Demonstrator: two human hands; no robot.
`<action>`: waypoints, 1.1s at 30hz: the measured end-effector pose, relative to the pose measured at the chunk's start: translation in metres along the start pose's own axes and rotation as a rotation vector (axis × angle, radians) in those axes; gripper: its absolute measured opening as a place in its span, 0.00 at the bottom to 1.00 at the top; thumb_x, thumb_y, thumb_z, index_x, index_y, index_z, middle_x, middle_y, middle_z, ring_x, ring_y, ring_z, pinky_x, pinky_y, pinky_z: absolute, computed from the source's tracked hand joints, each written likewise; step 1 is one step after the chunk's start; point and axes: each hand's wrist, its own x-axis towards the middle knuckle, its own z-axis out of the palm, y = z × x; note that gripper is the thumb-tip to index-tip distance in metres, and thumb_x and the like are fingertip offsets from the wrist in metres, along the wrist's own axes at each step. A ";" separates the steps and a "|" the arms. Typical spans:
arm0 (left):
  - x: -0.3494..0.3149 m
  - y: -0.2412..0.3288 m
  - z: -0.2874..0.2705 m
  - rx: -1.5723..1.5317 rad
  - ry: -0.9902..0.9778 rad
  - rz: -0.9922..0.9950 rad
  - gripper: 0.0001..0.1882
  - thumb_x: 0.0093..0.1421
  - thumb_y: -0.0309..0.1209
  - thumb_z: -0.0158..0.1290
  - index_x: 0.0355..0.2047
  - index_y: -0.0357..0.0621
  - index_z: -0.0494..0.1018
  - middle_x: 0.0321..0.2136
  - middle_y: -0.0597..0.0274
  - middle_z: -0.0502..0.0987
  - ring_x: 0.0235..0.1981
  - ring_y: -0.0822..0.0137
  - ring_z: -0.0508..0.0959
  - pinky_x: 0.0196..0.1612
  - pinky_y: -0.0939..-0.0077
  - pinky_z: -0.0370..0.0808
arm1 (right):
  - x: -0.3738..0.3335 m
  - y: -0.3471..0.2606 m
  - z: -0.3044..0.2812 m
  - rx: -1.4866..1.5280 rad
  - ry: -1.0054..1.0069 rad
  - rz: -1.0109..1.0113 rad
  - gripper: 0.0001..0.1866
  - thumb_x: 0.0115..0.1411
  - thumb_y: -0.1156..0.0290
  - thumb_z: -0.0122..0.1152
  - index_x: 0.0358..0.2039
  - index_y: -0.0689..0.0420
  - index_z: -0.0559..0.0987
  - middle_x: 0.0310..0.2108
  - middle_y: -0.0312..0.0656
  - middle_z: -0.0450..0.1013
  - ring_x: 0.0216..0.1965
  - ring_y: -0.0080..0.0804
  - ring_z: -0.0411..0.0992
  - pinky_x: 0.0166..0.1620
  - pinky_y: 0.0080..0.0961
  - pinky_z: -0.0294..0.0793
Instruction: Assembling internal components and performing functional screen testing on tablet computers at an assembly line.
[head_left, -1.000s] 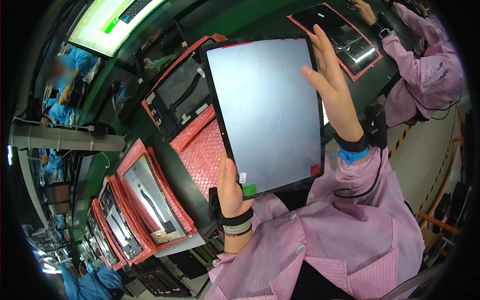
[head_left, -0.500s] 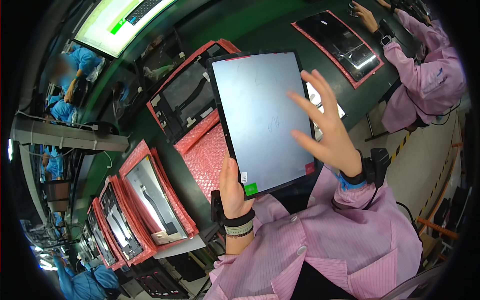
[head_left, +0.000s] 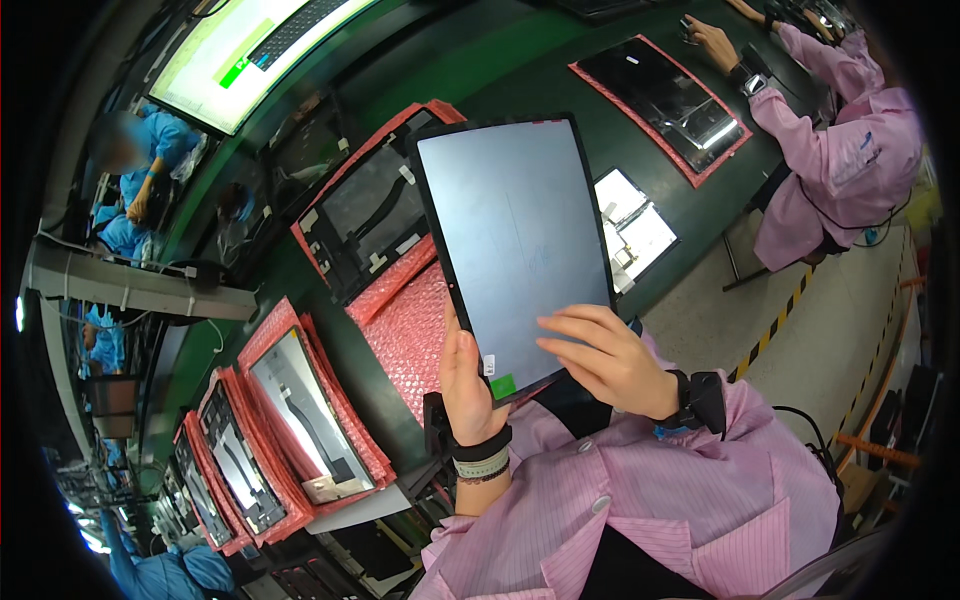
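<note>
A dark-framed tablet (head_left: 515, 235) is held upright and slightly tilted, its screen lit pale grey. My left hand (head_left: 468, 395) grips its lower left edge, the thumb resting along the frame beside a small white label and a green square. Over the screen's lower right part is my right hand (head_left: 618, 362), its fingers stretched toward the glass and holding nothing. Whether those fingertips touch the screen I cannot tell. That hand covers the lower right corner. Faint thin lines show mid-screen.
Pink bubble wrap (head_left: 405, 335) lies behind the tablet, with an opened panel (head_left: 365, 215) beyond it. Several wrapped panels (head_left: 312, 410) line the left. A black panel (head_left: 660, 100) and a bright metal-like plate (head_left: 635, 232) lie at right, near a co-worker's pink sleeve (head_left: 790, 125).
My right hand has moved down and slightly left, toward the lower screen. The screen looks greyer, and the red strip at its top now shows at the right instead of the left.
</note>
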 end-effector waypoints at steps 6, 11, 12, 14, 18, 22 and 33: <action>-0.002 -0.002 -0.005 -0.052 0.024 -0.032 0.21 0.70 0.38 0.36 0.55 0.35 0.63 0.50 0.53 0.72 0.48 0.63 0.74 0.50 0.68 0.71 | -0.016 0.006 -0.029 -0.134 0.371 0.172 0.23 0.48 0.80 0.59 0.48 0.61 0.75 0.50 0.49 0.68 0.50 0.44 0.66 0.52 0.37 0.66; -0.002 0.000 -0.006 -0.114 0.011 -0.127 0.22 0.70 0.39 0.37 0.55 0.35 0.64 0.48 0.55 0.73 0.45 0.64 0.75 0.48 0.69 0.72 | -0.006 0.024 -0.024 0.809 0.391 0.499 0.40 0.55 0.78 0.53 0.67 0.63 0.49 0.68 0.50 0.45 0.68 0.42 0.46 0.65 0.34 0.49; -0.002 0.000 -0.005 -0.106 0.000 -0.129 0.22 0.70 0.40 0.37 0.55 0.35 0.64 0.48 0.55 0.73 0.45 0.64 0.76 0.47 0.69 0.73 | -0.006 0.023 -0.023 0.846 0.369 0.517 0.42 0.54 0.79 0.53 0.67 0.63 0.46 0.69 0.50 0.43 0.69 0.41 0.43 0.66 0.33 0.45; -0.001 0.000 -0.004 -0.118 0.039 -0.149 0.22 0.70 0.40 0.37 0.54 0.34 0.65 0.47 0.55 0.74 0.44 0.64 0.76 0.47 0.70 0.73 | -0.007 0.021 -0.024 0.927 0.331 0.560 0.46 0.52 0.81 0.53 0.68 0.63 0.41 0.70 0.49 0.39 0.71 0.37 0.37 0.68 0.30 0.38; -0.001 -0.001 -0.001 -0.044 0.067 -0.073 0.21 0.70 0.40 0.37 0.53 0.35 0.66 0.46 0.56 0.74 0.42 0.66 0.76 0.45 0.71 0.73 | -0.007 0.021 -0.034 1.087 0.264 0.554 0.53 0.42 0.83 0.53 0.68 0.63 0.38 0.70 0.50 0.35 0.71 0.36 0.33 0.68 0.28 0.32; 0.000 0.002 -0.003 -0.043 0.092 -0.114 0.22 0.71 0.39 0.36 0.56 0.35 0.63 0.49 0.57 0.72 0.46 0.66 0.74 0.48 0.72 0.71 | -0.007 0.028 -0.047 1.005 0.037 0.445 0.62 0.37 0.81 0.58 0.68 0.60 0.29 0.71 0.49 0.28 0.71 0.35 0.28 0.67 0.27 0.30; 0.000 0.005 -0.010 -0.054 0.049 -0.154 0.22 0.71 0.38 0.34 0.57 0.34 0.64 0.49 0.56 0.73 0.45 0.66 0.75 0.48 0.73 0.71 | -0.013 0.035 -0.056 0.983 -0.129 0.376 0.69 0.39 0.75 0.68 0.66 0.57 0.21 0.70 0.48 0.22 0.71 0.34 0.26 0.67 0.30 0.30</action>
